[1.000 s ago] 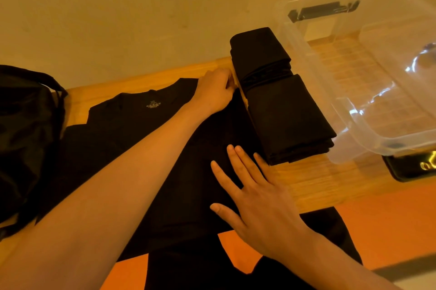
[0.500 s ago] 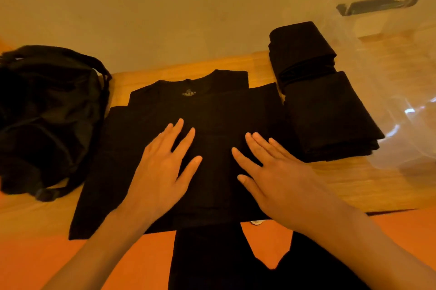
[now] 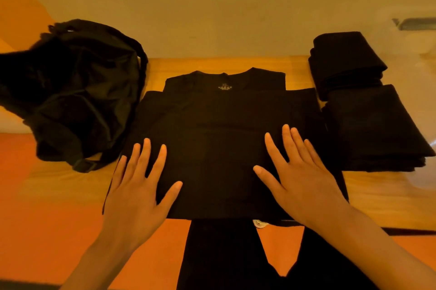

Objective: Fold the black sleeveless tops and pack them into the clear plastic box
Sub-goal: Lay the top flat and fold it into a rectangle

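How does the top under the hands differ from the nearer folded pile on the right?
The spread top lies flat, neckline and label showing; the folded pile is a compact, layered stack. The spread top covers more table than the folded pile. The left hand and right hand press flat on the spread top; neither hand touches the folded pile. Both are black fabric.

A small pale print point(image 3: 224, 87) sat just below the neckline of the spread black sleeveless top point(image 3: 212, 136). Its characters were too small and blurred to read.
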The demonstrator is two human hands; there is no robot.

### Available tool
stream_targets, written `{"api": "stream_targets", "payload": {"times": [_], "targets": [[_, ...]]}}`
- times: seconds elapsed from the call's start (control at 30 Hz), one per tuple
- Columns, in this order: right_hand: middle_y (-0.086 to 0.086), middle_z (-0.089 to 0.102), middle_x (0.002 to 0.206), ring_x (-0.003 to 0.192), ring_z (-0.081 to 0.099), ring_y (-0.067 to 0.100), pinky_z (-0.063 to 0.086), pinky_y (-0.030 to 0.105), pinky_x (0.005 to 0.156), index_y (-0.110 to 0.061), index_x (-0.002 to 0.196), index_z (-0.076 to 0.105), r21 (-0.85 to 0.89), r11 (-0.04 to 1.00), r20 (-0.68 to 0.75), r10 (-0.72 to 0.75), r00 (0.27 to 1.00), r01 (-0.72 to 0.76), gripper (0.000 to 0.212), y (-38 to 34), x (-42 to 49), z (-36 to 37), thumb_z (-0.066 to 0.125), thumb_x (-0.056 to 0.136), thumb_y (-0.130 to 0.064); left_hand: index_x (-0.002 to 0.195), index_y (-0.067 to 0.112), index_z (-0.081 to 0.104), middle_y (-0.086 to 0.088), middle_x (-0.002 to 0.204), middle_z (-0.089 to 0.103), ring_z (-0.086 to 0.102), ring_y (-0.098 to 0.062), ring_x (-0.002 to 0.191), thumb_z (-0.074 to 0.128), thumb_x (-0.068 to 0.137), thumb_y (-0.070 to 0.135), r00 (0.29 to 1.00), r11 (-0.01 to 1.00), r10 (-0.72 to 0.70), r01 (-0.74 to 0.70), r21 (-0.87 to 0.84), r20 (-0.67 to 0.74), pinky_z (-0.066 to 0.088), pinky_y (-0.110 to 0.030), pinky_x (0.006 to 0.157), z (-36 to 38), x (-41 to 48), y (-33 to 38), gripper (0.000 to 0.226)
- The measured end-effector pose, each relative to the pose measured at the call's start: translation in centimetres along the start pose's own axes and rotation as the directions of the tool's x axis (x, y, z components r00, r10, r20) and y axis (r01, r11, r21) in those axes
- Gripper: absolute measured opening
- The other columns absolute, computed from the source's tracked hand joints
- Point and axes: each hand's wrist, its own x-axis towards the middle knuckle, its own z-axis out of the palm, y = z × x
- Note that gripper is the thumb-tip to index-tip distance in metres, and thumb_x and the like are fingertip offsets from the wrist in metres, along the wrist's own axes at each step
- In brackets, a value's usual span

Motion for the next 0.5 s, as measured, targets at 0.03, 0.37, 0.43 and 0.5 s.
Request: {"api": "stream_targets", "payload": {"times": [0.03,0.37,0.43,0.5], "targets": [[0.012,-0.018,0.166,0.152,-0.020,0.024,-0.005,0.040,0.125,-0.030,0.156,-0.018,0.022,1.000,-0.007,-0.007,1.000,0.007,0.079,-0.8,0.9,-0.8,-0.014,0.089,-0.070,0.161,0.023,0.024,-0.010,0.169,0.010,0.004,-0.025,0.157,0.016,0.097,0.073,1.000,1.000,-0.002,0.002,-0.008,-0.017,0.016,-0.052,0.126,-0.2,0.0,0.2,0.081],[0.003,-0.013,0.168,0.154,-0.017,0.018,-0.008,0.042,0.126,-0.035,0.160,-0.008,-0.120,0.883,0.013,-0.456,0.890,0.454,0.065,-9.8,16.4,-1.4,0.006,0.102,-0.061,0.162,0.029,0.017,-0.007,0.170,0.010,0.002,-0.024,0.157,0.014,0.099,0.074,1.000,1.000,0.016,-0.016,-0.006,0.026,0.014,-0.050,0.126,-0.2,-1.0,4.0,0.078],[0.001,-0.014,0.168,0.153,-0.018,0.016,-0.007,0.043,0.126,-0.036,0.159,-0.009,-0.108,0.897,0.023,-0.429,0.903,0.429,0.066,-9.3,17.3,-1.3,0.005,0.101,-0.063,0.162,0.031,0.015,-0.006,0.170,0.007,-0.001,-0.023,0.157,0.013,0.098,0.075,0.999,0.999,0.032,-0.031,-0.010,0.027,0.013,-0.049,0.126,0.0,-1.3,3.7,0.078],[0.003,-0.014,0.168,0.153,-0.019,0.018,-0.007,0.043,0.126,-0.035,0.159,-0.009,-0.127,0.915,0.033,-0.382,0.923,0.383,0.067,-9.0,17.8,-1.7,0.003,0.100,-0.063,0.162,0.032,0.016,-0.005,0.170,0.005,-0.002,-0.023,0.157,0.015,0.099,0.074,0.999,0.998,0.048,-0.047,-0.029,0.021,0.014,-0.049,0.126,0.1,-1.6,3.6,0.076]]}}
